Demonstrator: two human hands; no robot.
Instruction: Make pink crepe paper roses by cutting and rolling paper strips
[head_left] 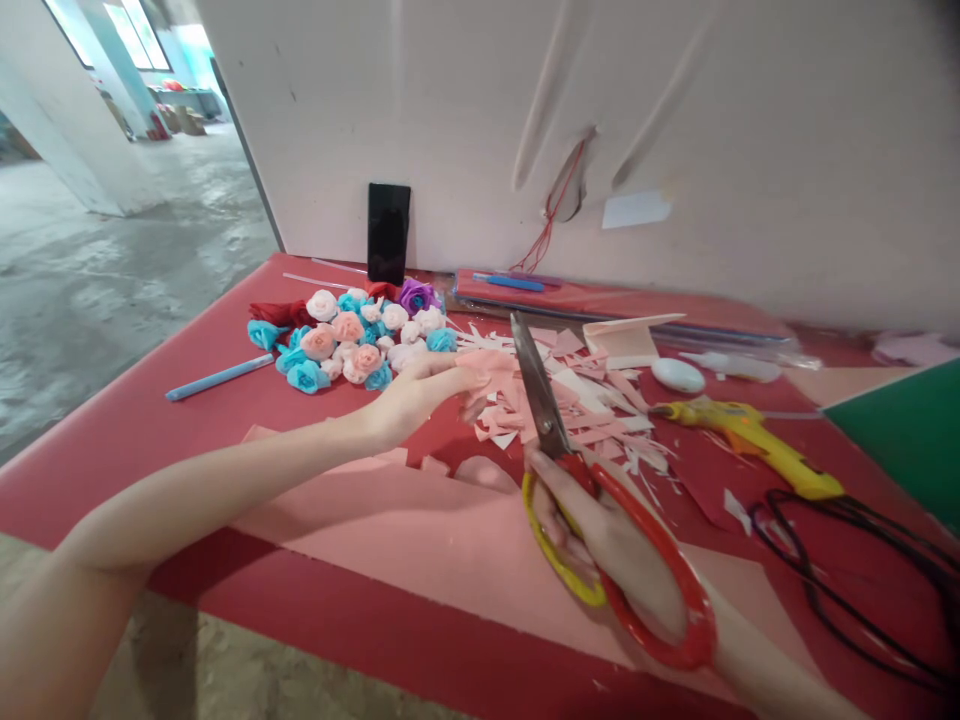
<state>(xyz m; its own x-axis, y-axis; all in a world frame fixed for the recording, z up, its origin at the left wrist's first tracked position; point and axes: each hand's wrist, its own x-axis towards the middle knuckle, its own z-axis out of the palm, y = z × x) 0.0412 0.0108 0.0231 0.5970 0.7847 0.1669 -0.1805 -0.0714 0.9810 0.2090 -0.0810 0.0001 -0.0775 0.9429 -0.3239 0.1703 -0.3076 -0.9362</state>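
My right hand [611, 540] is wrapped through the handles of large scissors [551, 432], one loop red and one yellow. The blades point up and away and look closed together. Farther left, my left hand [435, 388] reaches over the table with its thumb and fingers pinched on a piece of pink paper [491, 362]. Beneath and beyond lies a heap of pink and white paper scraps [592, 395]. A large pink paper sheet [420, 530] is spread below both hands. Beside my left hand sits a cluster of paper roses [347, 326] in blue, pink, white, red and purple.
A yellow glue gun [772, 455] with a coiled black cable [810, 580] lies right. Near it are a white oval object [678, 375] and a green board [907, 430]. A dark phone [388, 232] leans on the back panel [465, 120]. A blue pen [219, 378] lies left.
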